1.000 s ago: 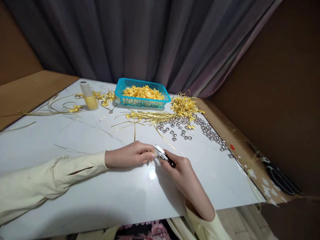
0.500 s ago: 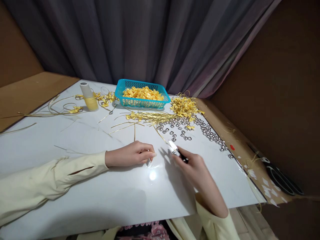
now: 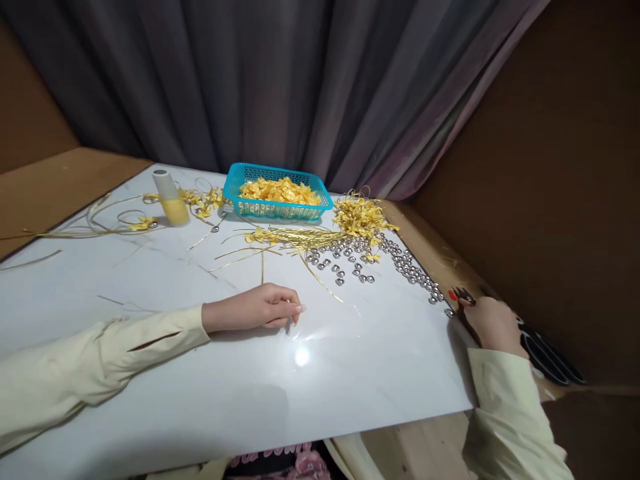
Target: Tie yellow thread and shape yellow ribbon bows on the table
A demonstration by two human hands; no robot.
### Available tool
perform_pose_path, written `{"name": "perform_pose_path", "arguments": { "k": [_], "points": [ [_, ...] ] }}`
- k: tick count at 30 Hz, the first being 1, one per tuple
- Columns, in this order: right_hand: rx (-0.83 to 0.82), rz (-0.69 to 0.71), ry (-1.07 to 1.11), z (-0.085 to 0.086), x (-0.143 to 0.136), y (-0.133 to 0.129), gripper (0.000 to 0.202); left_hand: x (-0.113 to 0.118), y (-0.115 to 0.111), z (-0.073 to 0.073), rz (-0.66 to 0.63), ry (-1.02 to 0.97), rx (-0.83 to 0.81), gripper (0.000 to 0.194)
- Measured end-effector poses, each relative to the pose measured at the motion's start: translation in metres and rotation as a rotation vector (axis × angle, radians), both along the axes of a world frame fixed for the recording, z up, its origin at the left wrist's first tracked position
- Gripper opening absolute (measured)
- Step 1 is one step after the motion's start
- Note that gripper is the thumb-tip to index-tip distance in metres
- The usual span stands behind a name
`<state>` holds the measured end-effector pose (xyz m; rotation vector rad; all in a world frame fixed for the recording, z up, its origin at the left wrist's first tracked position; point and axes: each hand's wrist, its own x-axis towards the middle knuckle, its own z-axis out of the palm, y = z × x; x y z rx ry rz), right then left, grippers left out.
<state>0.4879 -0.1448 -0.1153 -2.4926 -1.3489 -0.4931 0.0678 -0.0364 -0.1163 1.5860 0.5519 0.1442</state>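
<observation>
My left hand [image 3: 273, 308] rests on the white tabletop [image 3: 345, 380], thumb and fingers pinched together. What sits between its fingertips, if anything, is too small to make out. Over the right edge of the table, my right hand [image 3: 494, 325] is closed, back upward, and its fingers are mostly hidden. A small dark shape [image 3: 465, 297] shows at its fingertips, beside a red spot [image 3: 453, 295]. Close by lie black-handled scissors [image 3: 550, 357], partly behind the hand. Silver beads [image 3: 417, 273] spread along the table edge nearby.
A blue basket [image 3: 277, 212] of yellow bows stands at the back. Gold cords [image 3: 305, 238] and a heap of yellow bows with cords [image 3: 361, 215] lie to its front and right. A white-capped bottle with yellow contents [image 3: 173, 203] stands at the left. A curtain [image 3: 280, 80] hangs behind.
My right hand has moved from beside the left hand to the right table edge, where the black item with a bright tip is no longer clearly visible. My left hand keeps its pinch.
</observation>
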Motion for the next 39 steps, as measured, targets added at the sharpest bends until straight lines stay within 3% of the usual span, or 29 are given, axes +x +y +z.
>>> {"name": "perform_pose_path", "arguments": {
  "k": [2,4,5,6,8,10,13,17,21,30,39],
  "points": [
    [-0.008,-0.091,-0.039,0.006,-0.017,-0.001,0.046,0.0,0.0,-0.001,-0.004,0.001,-0.013,0.038],
    [-0.015,-0.016,-0.028,0.012,-0.051,-0.005,0.045,0.0,0.0,-0.002,-0.008,0.004,-0.024,0.038],
    [-0.015,0.111,0.001,0.014,-0.074,-0.006,0.041,-0.001,0.001,-0.002,-0.008,0.006,-0.027,0.037],
    [0.045,0.375,0.044,0.015,-0.099,-0.007,0.041,-0.001,0.001,-0.002,-0.006,0.011,-0.027,0.037],
    [0.109,0.735,0.011,0.013,-0.155,-0.008,0.046,-0.001,0.001,-0.002,-0.005,0.023,-0.013,0.036],
    [0.091,0.893,-0.069,0.007,-0.205,-0.004,0.042,-0.001,0.0,-0.002,-0.006,0.03,0.007,0.036],
    [0.02,0.936,-0.087,-0.003,-0.251,0.006,0.03,0.0,0.0,-0.001,-0.005,0.024,0.009,0.038],
    [-0.007,0.952,-0.042,-0.009,-0.258,0.014,0.017,0.0,-0.001,-0.001,-0.017,0.009,-0.003,0.037],
    [0.016,0.978,-0.068,-0.004,-0.25,0.014,0.022,0.0,-0.001,0.0,-0.029,0.015,-0.012,0.037],
    [-0.008,1.004,-0.331,0.005,-0.246,0.022,0.02,-0.001,-0.002,0.007,-0.071,0.064,-0.067,0.041],
    [0.119,1.013,-0.235,-0.005,-0.251,0.027,0.029,0.002,-0.002,-0.003,0.188,-0.088,-0.333,0.033]
  ]
}}
